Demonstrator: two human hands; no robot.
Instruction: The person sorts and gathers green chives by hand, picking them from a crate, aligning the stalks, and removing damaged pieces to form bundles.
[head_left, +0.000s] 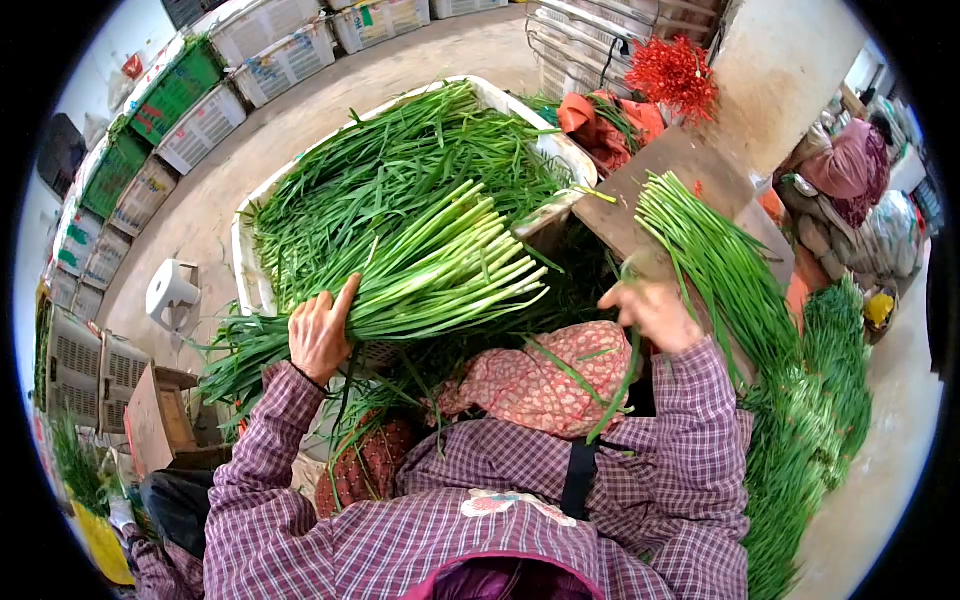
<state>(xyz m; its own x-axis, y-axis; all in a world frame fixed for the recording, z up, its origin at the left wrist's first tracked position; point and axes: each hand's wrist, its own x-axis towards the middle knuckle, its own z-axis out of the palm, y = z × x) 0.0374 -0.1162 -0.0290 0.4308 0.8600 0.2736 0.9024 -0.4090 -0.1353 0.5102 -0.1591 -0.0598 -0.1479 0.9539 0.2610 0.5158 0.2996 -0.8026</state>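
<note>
My left hand (320, 332) is closed around a thick bunch of garlic chives (450, 285), its pale stem ends fanned out to the right. The bunch lies across the near edge of a large white tub (243, 268) heaped with loose green chives (400, 165). To the right, my right hand (655, 312) is raised over my lap, fingers bent and blurred by motion; whether anything is in them I cannot make out. Close beside it, another bundle of chives (705, 255) rests on a brown board (700, 160). Loose blades (570, 368) lie on the patterned cloth (545, 385) over my lap.
Long piles of chives (780, 480) lie on the floor at my right. Red ties (680, 78) hang near the pillar. A white stool (172, 295) stands left of the tub. Stacked crates (200, 130) line the wall. Another person's sleeve (165, 570) shows at lower left.
</note>
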